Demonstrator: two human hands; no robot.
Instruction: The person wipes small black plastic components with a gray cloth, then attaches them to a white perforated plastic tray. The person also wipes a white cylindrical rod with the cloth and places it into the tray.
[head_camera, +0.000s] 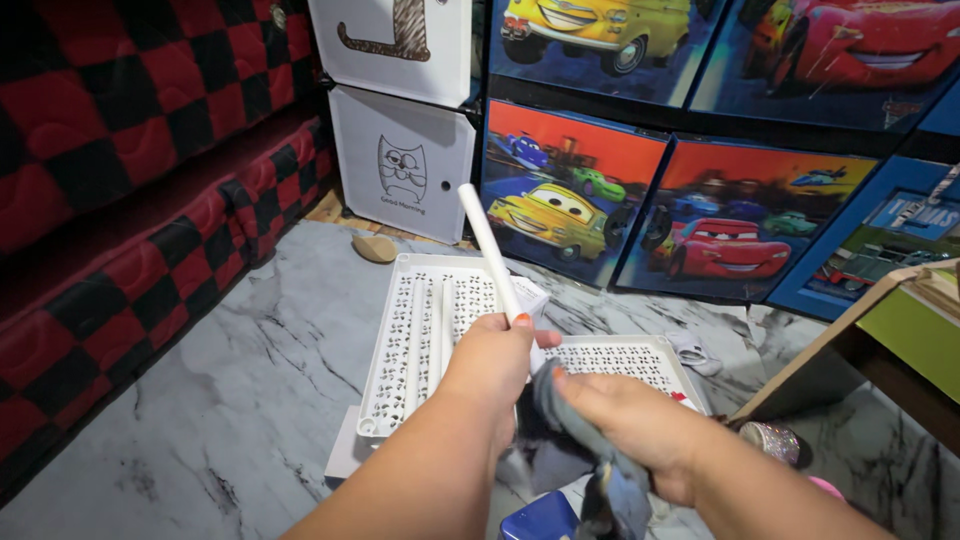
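Two hands are working together: the left hand (497, 358) is gripping a long white plastic tube (487, 245), which is rising above its curled fingers, while the right hand (630, 420) is pinching a crumpled grey cloth (580, 455) just beside them, above white perforated trays (420, 330).

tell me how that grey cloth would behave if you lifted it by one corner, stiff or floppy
Probably floppy: the grey cloth bunches and droops in folds from the right hand, unlike the straight white tube held by the left hand. It looks thin, so likely light, and not apt to slip from a pinch.
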